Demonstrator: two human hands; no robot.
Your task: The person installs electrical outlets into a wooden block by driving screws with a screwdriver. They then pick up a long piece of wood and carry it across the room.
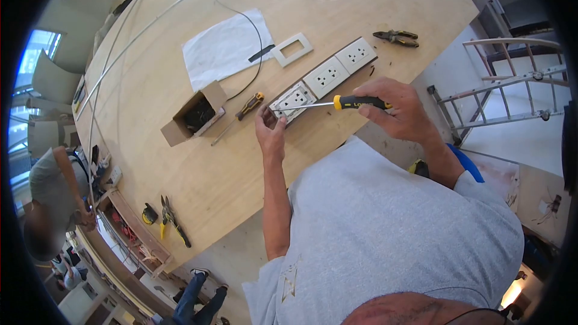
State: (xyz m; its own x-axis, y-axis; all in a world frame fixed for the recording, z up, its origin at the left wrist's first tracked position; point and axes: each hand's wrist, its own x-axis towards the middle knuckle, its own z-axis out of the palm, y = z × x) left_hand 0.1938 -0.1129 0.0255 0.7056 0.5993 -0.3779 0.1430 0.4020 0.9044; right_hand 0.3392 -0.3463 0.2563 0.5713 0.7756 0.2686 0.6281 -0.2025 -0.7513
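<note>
My right hand (391, 108) is closed around the black and yellow handle of a screwdriver (346, 103). Its long shaft points left, and the tip reaches the near-left end of a socket strip (326, 79). On that end the outlet (293, 101) has no cover frame, unlike the two framed outlets beyond it. My left hand (270, 132) grips this same end of the strip, thumb and fingers on either side of the corner. A loose white cover frame (292, 50) lies beside the strip. Close to my left hand rests a second screwdriver (248, 107).
An open cardboard box (198, 114) with dark contents stands left of the strip. Pliers (396, 38) lie at the right, and snips (171, 219) near the front-left edge. White paper (226, 48) and a thin cable (259, 54) lie behind. A stepladder (500, 99) stands right; another person (57, 186) is at left.
</note>
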